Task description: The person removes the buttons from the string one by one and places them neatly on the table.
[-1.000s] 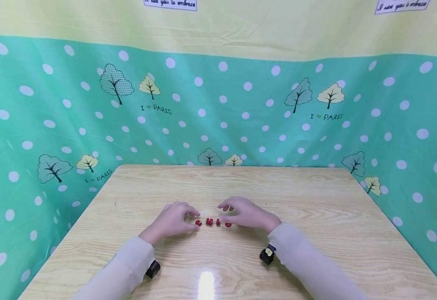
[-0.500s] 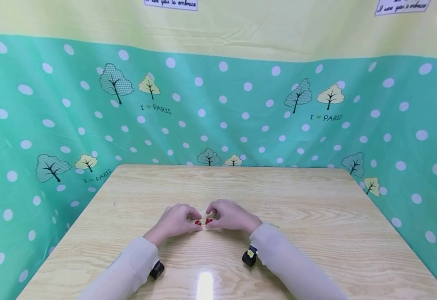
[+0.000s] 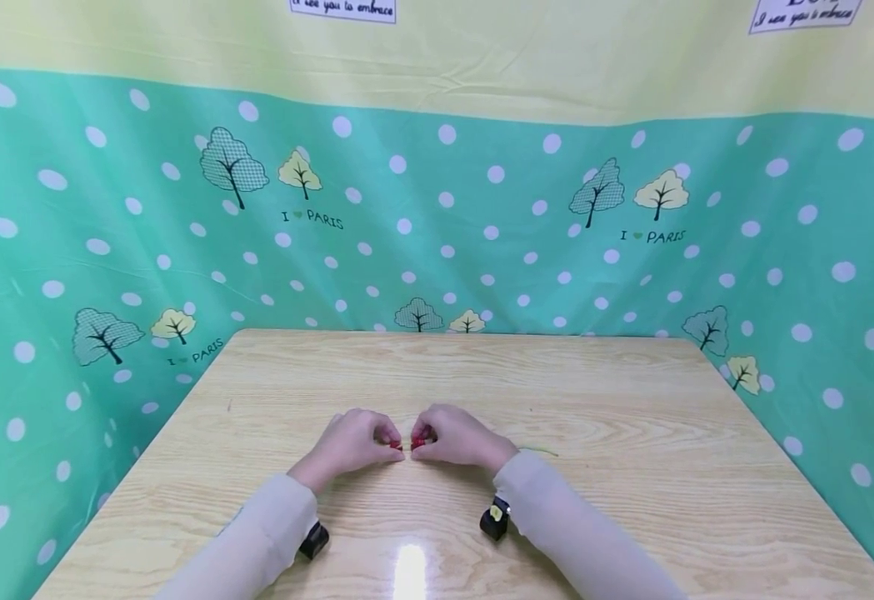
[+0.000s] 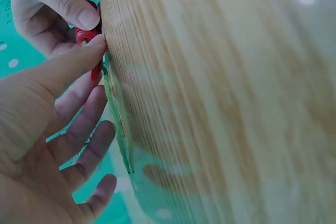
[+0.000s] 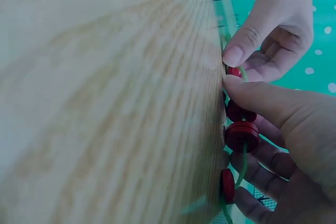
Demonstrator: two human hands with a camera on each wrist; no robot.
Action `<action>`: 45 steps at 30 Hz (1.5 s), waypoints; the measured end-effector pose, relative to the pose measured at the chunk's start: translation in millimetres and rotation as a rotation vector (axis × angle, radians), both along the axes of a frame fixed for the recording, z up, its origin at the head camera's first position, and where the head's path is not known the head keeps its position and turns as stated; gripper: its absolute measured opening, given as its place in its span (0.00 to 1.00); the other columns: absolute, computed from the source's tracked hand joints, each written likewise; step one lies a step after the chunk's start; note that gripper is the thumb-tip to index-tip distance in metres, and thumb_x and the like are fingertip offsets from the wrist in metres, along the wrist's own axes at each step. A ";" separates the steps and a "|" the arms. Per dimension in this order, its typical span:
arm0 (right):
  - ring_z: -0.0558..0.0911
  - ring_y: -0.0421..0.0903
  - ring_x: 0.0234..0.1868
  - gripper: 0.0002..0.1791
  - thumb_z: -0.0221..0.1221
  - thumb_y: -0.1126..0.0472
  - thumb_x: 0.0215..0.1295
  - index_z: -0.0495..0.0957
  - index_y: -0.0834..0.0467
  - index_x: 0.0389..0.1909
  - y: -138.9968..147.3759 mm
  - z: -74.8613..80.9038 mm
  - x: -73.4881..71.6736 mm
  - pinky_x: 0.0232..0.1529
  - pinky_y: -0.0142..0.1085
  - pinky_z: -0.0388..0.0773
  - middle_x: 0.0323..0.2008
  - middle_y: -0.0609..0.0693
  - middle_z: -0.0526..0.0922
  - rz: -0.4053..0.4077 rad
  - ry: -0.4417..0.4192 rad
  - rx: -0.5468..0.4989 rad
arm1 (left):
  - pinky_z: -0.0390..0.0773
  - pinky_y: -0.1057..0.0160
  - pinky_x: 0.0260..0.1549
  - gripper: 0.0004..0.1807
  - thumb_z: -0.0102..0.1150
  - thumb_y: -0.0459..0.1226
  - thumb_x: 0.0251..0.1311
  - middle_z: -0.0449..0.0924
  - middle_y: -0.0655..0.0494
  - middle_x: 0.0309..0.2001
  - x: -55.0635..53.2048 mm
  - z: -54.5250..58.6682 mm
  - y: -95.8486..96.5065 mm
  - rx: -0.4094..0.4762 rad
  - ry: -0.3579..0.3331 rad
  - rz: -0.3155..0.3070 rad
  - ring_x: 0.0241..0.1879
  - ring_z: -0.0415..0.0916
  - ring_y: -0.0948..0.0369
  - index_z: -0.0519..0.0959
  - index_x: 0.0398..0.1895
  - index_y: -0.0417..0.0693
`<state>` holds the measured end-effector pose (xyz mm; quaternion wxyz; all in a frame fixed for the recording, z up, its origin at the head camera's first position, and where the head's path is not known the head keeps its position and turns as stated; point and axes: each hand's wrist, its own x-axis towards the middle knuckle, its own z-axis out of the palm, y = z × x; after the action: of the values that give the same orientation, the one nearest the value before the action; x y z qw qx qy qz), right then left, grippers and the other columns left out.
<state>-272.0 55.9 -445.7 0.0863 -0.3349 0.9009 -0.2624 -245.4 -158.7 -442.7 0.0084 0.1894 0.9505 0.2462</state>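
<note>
Several round red beads [image 5: 241,136] are threaded on a green string [image 5: 243,166] that runs along the tabletop. My left hand [image 3: 356,439] pinches a red bead [image 4: 96,71] between thumb and fingers, its other fingers spread in the left wrist view. Facing it, with a small gap between the fingertips, my right hand [image 3: 455,436] pinches another bead on the same string; its thumb partly hides that bead. Another red disc-like bead [image 5: 227,186] hangs on the string beneath the right fingers. The string's loose end [image 3: 540,451] shows beyond the right wrist.
The light wooden table [image 3: 594,392] spreads around both hands. Behind and beside it hangs a green dotted curtain [image 3: 481,208] with printed trees. A black wrist camera [image 3: 314,540] sits under the left sleeve, and another black camera [image 3: 494,520] under the right.
My right hand has moved left along the string, close to the left hand, and has closed its fingers on a bead. The left hand has shifted slightly right and pinches its bead.
</note>
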 end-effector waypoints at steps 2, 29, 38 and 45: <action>0.76 0.36 0.36 0.10 0.71 0.53 0.62 0.83 0.53 0.39 1.4 -0.5 0.2 0.40 0.30 0.76 0.34 0.40 0.79 0.000 -0.034 -0.040 | 0.74 0.52 0.43 0.10 0.77 0.49 0.50 0.82 0.73 0.28 0.3 0.7 0.2 0.024 0.002 -0.005 0.33 0.78 0.69 0.84 0.29 0.62; 0.78 0.46 0.34 0.14 0.54 0.47 0.75 0.79 0.52 0.49 29.0 -2.4 -1.9 0.33 0.39 0.72 0.37 0.47 0.84 -0.059 -0.352 -0.327 | 0.78 0.55 0.39 0.09 0.73 0.42 0.55 0.85 0.69 0.34 1.2 10.3 15.0 0.242 0.059 0.036 0.39 0.82 0.61 0.86 0.40 0.59; 0.79 0.48 0.30 0.22 0.47 0.46 0.79 0.77 0.61 0.52 32.5 1.9 -1.4 0.28 0.38 0.71 0.32 0.55 0.80 -0.054 -0.435 -0.387 | 0.77 0.56 0.40 0.10 0.72 0.44 0.58 0.85 0.69 0.35 -0.5 11.9 18.0 0.341 0.025 0.027 0.41 0.81 0.62 0.87 0.43 0.56; 0.75 0.45 0.27 0.23 0.47 0.45 0.79 0.75 0.62 0.52 35.3 0.4 -3.1 0.28 0.36 0.74 0.30 0.53 0.76 -0.084 -0.491 -0.424 | 0.78 0.58 0.37 0.12 0.72 0.42 0.58 0.85 0.68 0.36 -1.1 15.8 18.4 0.375 -0.005 0.029 0.40 0.80 0.62 0.87 0.45 0.54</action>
<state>-275.1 91.2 -445.4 0.2184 -0.2346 0.7914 -0.5205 -246.5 -140.3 -426.9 -0.0281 0.1735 0.8905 0.4196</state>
